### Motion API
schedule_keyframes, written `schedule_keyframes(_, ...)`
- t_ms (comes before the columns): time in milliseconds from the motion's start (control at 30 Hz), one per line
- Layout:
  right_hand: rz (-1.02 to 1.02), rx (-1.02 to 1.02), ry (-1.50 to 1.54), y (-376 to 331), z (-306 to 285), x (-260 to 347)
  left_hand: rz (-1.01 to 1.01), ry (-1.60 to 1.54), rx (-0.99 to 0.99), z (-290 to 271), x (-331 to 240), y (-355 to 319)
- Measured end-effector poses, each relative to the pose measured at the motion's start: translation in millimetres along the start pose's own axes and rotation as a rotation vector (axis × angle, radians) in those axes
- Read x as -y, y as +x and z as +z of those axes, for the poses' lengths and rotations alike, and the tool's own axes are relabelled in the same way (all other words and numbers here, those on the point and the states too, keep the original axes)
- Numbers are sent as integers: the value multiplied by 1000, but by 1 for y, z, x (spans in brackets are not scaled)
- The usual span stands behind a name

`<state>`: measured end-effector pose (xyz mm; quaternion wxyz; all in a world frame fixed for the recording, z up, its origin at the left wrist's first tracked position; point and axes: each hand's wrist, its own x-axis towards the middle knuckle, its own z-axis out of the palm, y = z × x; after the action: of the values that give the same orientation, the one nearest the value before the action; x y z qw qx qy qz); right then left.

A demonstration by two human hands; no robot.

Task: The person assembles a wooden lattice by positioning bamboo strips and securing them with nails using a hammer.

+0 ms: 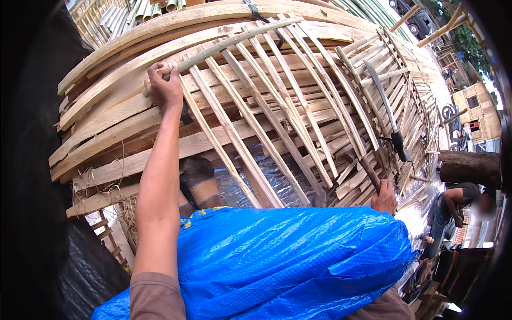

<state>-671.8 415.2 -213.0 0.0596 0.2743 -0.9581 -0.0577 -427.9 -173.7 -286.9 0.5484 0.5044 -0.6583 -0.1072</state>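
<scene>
A curved lattice of split bamboo slats (298, 106) fills the view in front of me. My left hand (163, 85) reaches up to its upper left, fingers closed around the end of a long greenish bamboo strip (234, 41) that runs across the slats. At the lattice's lower right edge my right hand (384, 197) grips the dark handle of a tool (369, 173) whose head is hidden among the slats. A long curved knife (385, 106) with a dark handle lies on the slats just above that hand.
A blue tarp (288, 261) covers my lap. Under the lattice are a sandalled foot (198, 181) and a silvery sheet (277, 176). A stack of wide wooden boards (101, 128) lies left. Another person (453, 205) sits at right by a log (469, 166).
</scene>
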Motion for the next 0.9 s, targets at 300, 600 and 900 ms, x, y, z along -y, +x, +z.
schedule_keyframes(300, 161, -2, 85, -41, 5, -50, -70, -9, 10, -3, -4, 0)
schedule_keyframes(600, 284, 19, 372, -61, 4, -93, 21, -5, 0, 2, -8, -3)
schedule_keyframes(900, -290, 181, 1042, 84, -145, 136, -21, -12, 18, 0, -13, -5)
